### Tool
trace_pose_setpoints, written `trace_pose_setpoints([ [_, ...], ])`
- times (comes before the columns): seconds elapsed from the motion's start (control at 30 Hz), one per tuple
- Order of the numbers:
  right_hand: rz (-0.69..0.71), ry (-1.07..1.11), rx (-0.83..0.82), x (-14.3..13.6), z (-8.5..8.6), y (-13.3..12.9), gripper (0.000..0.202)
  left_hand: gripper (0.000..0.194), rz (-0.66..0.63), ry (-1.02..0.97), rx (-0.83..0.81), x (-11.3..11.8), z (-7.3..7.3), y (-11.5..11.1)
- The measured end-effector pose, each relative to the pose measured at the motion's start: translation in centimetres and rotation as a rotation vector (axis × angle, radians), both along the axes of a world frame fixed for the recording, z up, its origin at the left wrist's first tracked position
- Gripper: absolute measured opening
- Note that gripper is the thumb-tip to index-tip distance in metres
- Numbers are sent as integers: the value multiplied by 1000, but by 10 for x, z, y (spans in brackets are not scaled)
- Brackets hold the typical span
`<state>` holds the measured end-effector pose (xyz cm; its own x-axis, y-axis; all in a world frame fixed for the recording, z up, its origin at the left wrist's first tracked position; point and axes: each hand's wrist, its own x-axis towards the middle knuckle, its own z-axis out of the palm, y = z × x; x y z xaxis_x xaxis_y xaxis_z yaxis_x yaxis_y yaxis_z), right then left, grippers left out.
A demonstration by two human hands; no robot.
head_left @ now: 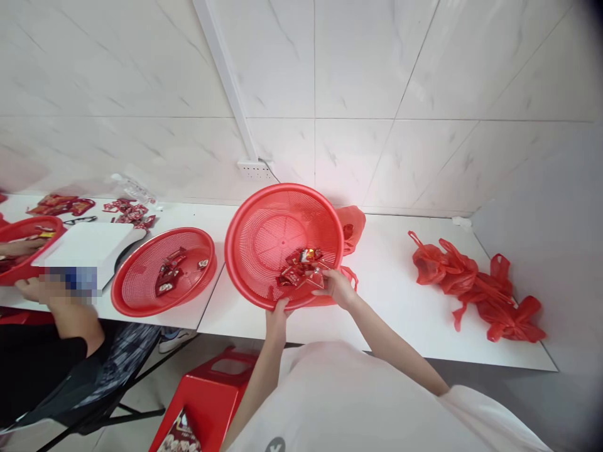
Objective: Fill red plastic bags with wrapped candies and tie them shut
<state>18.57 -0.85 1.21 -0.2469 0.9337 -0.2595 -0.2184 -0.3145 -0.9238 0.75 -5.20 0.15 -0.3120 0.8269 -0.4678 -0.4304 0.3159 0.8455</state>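
A red mesh basket (268, 216) is tilted in front of me, with several small red packets (292, 271) gathered in its lower right part. My left hand (279, 312) grips the near rim, its thumb over the edge and the other fingers hidden beneath. Inside the basket at the right, my right hand (338, 289) holds a red triangular packet (318, 277) between thumb and fingers. Behind the basket's right side sits a red plastic bag (353, 229), with another red bag (349, 276) partly hidden under the basket.
Tied red bags (475, 282) lie on the white table (386, 282) at the right. A second red basket (141, 276) with packets stands left. Farther left, a person's arm (80, 317) is beside a white box (89, 245). A red stool (207, 395) stands below.
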Motion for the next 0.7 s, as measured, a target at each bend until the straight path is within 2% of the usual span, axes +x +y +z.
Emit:
trace_pose_setpoints([
  [0.1, -44, 300, -149, 8, -10, -7, 40, 58, 107, 30, 14, -22, 2, 5],
  [0.17, -105, 308, -209, 11, -26, -14, 39, 53, 171, 61, 30, -37, 3, 8],
  [0.27, -174, 255, -338, 14, -63, -28, 39, 50, 253, 86, 28, -56, 4, 11],
  [0.33, -173, 245, -404, 15, -86, -38, 40, 51, 291, 100, 30, -65, 4, 11],
  [0.4, -147, 237, -423, 14, -100, -45, 40, 50, 322, 117, 41, -70, 5, 11],
  [0.5, -109, 199, -395, 12, -106, -41, 41, 51, 341, 124, 45, -70, 7, 10],
  [0.63, -68, 119, -317, 4, -102, -14, 44, 62, 305, 94, 28, -66, 11, 8],
  [0.7, -109, -19, -281, -2, -103, -3, 43, 67, 289, 76, 3, -64, 12, 7],
])
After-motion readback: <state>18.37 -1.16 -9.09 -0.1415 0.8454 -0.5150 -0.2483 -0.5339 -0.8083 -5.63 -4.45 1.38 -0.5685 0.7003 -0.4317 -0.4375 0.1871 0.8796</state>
